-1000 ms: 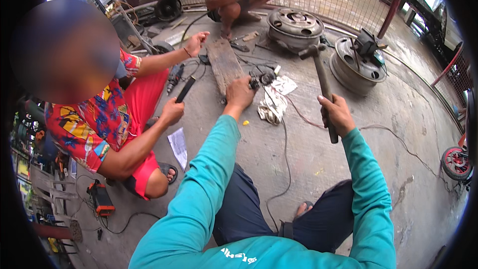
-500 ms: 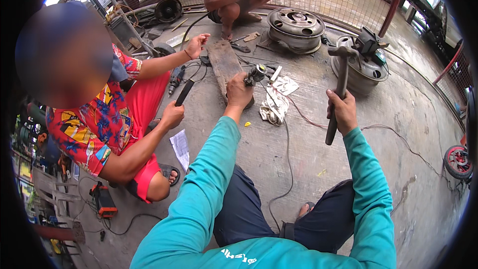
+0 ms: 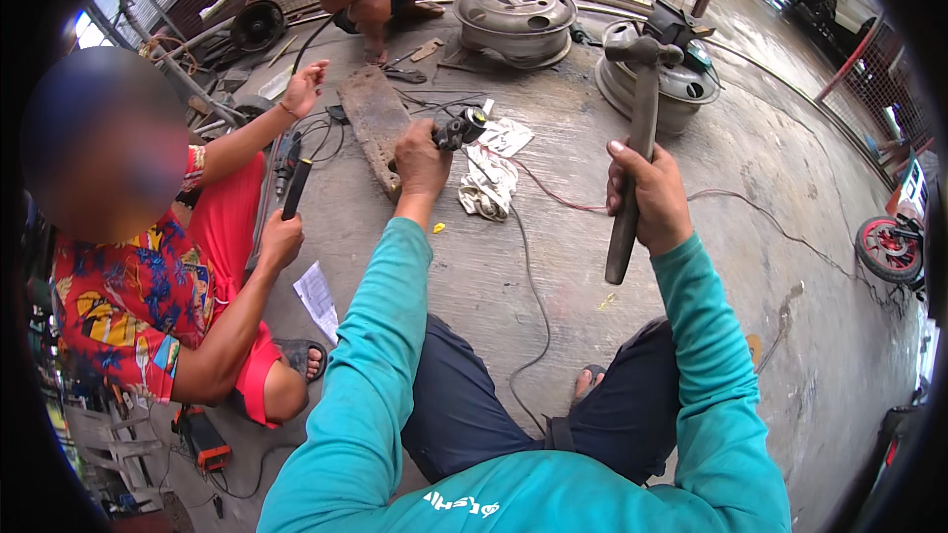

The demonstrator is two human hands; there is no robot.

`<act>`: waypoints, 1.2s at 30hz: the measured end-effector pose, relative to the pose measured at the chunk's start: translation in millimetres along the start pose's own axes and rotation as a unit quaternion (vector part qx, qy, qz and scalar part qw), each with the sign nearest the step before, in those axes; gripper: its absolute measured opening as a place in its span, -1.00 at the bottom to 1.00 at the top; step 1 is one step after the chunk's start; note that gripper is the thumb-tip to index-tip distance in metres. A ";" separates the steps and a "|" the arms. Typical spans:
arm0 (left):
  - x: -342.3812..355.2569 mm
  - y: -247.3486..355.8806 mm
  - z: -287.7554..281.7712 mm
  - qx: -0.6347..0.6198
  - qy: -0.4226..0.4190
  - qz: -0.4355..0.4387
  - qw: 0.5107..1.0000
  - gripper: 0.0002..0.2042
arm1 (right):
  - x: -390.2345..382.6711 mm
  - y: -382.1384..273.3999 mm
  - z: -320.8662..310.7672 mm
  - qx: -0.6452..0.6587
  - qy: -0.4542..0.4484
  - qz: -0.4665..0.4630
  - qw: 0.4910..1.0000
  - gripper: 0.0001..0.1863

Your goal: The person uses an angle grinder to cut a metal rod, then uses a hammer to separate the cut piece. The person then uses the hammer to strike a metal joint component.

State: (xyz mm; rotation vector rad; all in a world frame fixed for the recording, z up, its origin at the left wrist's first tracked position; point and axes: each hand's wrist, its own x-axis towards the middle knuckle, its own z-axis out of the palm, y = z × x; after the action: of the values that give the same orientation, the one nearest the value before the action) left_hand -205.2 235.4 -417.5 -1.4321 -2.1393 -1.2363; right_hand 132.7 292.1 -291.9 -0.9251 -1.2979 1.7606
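Observation:
My left hand [image 3: 423, 160] is closed around a dark metal part [image 3: 460, 130] with a round, shiny-ringed end. It is over the near end of a worn wooden plank [image 3: 373, 118] on the concrete floor. Fingers wrapped round its handle, my right hand [image 3: 654, 192] holds a hammer [image 3: 644, 99] upright, head at the top, apart from the metal part. A crumpled white rag [image 3: 491, 183] lies just right of my left hand. To my left, a squatting person in a flowered shirt [image 3: 128, 321] grips a black-handled object [image 3: 296, 188]; that person's other hand is raised and open.
Two steel wheel rims [image 3: 518, 25] [image 3: 647, 94] lie beyond my hands. A cable [image 3: 541, 296] runs over the floor between my legs. A drill [image 3: 286, 163] and a paper sheet [image 3: 316, 301] lie near the co-worker. Another person [image 3: 370, 0] squats at the back.
The whole scene has shifted left and slightly up as my view turned. The hammer looks larger and closer to me. Both my hands keep their holds.

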 end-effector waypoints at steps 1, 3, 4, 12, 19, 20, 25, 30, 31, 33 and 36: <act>2.6 3.8 7.2 0.004 -0.006 0.004 1.000 -0.88 | -9.7 -2.2 -4.7 0.010 0.013 0.005 1.000 -0.73; 5.7 -2.8 26.6 0.048 -0.004 0.059 0.997 -0.83 | -27.4 8.5 -15.7 0.018 0.075 0.022 0.997 -0.75; 4.0 -11.2 38.9 0.062 -0.004 0.081 0.995 -0.84 | -35.4 15.2 -22.1 -0.018 0.056 0.034 0.998 -0.76; -56.9 -10.7 97.1 0.000 -0.322 0.082 0.943 -0.80 | -21.6 45.7 -35.8 0.159 0.078 0.158 0.971 -0.48; -152.2 -37.7 222.3 -0.092 -0.505 0.143 0.846 -0.72 | -41.6 32.3 -37.8 0.149 0.099 0.127 0.976 -0.68; -156.2 -45.2 246.5 -0.118 -0.510 0.111 0.845 -0.72 | -46.4 24.7 -33.9 0.140 0.105 0.130 0.976 -0.63; -184.1 -12.6 302.8 -0.128 -0.503 0.046 0.854 -0.69 | -90.2 -2.5 -44.7 0.149 0.103 0.118 0.976 -0.54; -208.1 16.1 325.6 -0.133 -0.511 0.035 0.849 -0.67 | -110.5 -10.5 -64.6 0.154 0.130 0.103 0.974 -0.57; -212.2 21.9 327.9 -0.136 -0.516 0.033 0.845 -0.66 | -114.6 -13.3 -68.7 0.155 0.138 0.100 0.973 -0.58; -214.0 27.9 330.8 -0.139 -0.523 0.032 0.840 -0.65 | -117.7 -18.4 -74.1 0.158 0.148 0.099 0.971 -0.58; -214.8 30.2 331.4 -0.141 -0.529 0.030 0.836 -0.64 | -118.4 -26.6 -75.1 0.159 0.155 0.109 0.969 -0.59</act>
State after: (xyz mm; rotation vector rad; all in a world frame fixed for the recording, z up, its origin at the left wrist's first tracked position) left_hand -8.1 365.2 -735.6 -2.7645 -2.5064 -0.7927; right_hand 256.8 225.3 -269.2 -1.1316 -0.7113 1.8312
